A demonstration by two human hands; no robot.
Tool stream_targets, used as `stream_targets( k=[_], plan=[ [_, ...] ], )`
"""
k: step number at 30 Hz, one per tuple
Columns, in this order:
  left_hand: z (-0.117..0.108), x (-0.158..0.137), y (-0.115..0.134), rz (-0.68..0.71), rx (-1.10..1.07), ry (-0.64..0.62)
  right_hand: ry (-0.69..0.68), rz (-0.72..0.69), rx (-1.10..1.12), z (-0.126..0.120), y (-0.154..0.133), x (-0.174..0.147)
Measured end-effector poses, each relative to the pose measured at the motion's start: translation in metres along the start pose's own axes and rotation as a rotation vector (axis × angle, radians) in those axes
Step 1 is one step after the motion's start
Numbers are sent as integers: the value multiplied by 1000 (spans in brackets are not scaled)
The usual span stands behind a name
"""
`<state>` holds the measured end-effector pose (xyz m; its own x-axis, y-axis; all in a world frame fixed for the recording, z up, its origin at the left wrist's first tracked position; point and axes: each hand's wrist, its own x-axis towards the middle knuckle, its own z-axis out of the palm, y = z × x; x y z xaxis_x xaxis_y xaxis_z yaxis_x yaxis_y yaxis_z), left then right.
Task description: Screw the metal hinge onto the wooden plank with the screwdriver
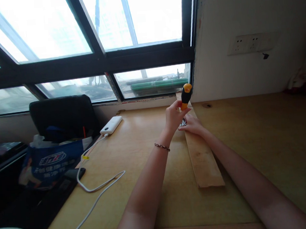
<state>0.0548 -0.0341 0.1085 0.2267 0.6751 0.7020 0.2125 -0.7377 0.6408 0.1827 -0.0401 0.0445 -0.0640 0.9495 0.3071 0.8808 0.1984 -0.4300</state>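
Observation:
A screwdriver [186, 95] with a black and yellow handle stands nearly upright in my left hand [174, 117]. My left fingers are closed around the lower part of its handle, and its shaft is mostly hidden. Just below, my right hand [193, 124] rests on a long, flat wooden board [203, 160]. Between the thumb and fingers of my right hand shows a small shiny metal piece [183, 122], held against the board. Its exact kind is too small to make out. The board points away from me toward the window.
The board lies on a wooden table [145, 157]. A white power bank [111, 125] with a white cable [97, 189] sits at the table's left edge. Beyond that edge are a black chair [63, 116] and a blue bag [53, 161]. Wall sockets [253, 43] are at right.

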Motion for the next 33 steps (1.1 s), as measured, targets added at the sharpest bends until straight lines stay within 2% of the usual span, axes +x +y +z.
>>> stream_targets(
  k=[7, 12, 17, 22, 27, 33],
  plan=[
    [1, 2, -2, 47, -131, -119, 14, -25, -23, 2, 2, 1],
    [3, 2, -15, -1, -297, -164, 15, -32, -57, 3, 3, 2],
    [3, 4, -20, -37, -330, -212, 19, -26, -55, 3, 4, 2],
    [0, 8, -22, -79, -270, -190, 22, -49, -21, 4, 5, 2],
    [-5, 10, -34, -71, -413, -111, 42, -51, 13, 4, 4, 0],
    [-8, 11, -43, -154, -467, -50, 51, -57, 32, 3, 3, -1]
  ],
)
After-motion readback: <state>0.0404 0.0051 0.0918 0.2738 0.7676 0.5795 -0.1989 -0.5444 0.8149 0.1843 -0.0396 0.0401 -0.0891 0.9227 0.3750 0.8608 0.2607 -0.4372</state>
